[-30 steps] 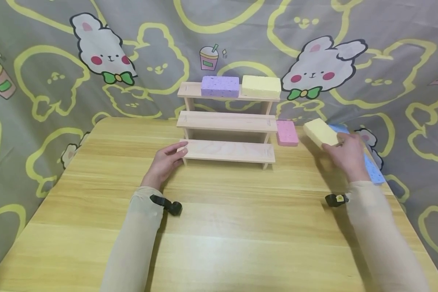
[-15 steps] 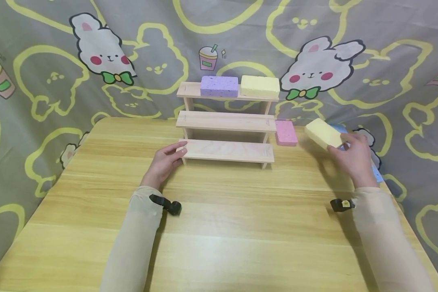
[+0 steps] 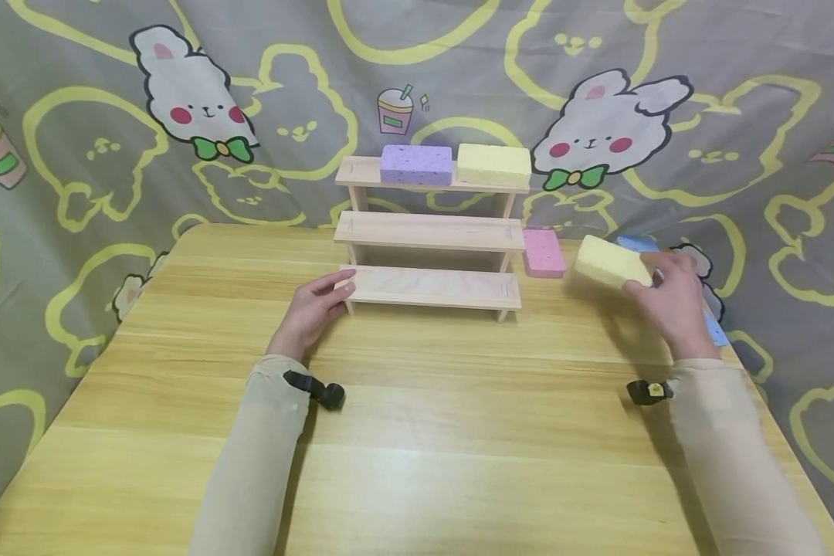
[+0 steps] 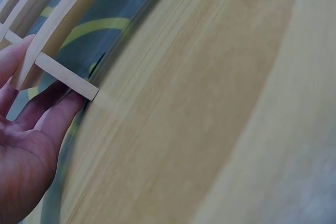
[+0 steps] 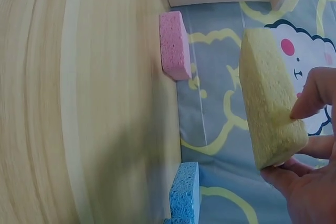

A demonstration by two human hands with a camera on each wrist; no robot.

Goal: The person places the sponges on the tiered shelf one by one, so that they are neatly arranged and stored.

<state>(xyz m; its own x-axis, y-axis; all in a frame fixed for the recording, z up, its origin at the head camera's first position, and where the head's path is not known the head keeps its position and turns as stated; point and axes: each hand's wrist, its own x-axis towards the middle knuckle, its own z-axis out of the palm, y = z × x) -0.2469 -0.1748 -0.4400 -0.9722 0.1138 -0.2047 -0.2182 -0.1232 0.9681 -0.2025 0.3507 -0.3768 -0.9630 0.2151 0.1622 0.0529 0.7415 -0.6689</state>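
A three-tier wooden rack [image 3: 427,287] stands at the back of the table. My left hand [image 3: 310,313] grips the left end of its lowest shelf, thumb on top and fingers below, as the left wrist view shows at the shelf end [image 4: 31,59]. On the top shelf lie a purple sponge [image 3: 415,164] and a yellow sponge [image 3: 493,164] side by side. My right hand [image 3: 674,301] pinches another yellow sponge [image 3: 608,261] by its right end, held above the table; in the right wrist view this sponge [image 5: 270,100] hangs clear of the surface.
A pink sponge [image 3: 544,253] lies on the table beside the rack's right side. Blue sponges [image 3: 714,330] lie at the right table edge, partly hidden behind my right hand. A patterned curtain [image 3: 285,93] hangs behind the table.
My right hand has shifted a little to the right with the yellow sponge, which has turned and dipped slightly. My left hand keeps its grip on the rack.
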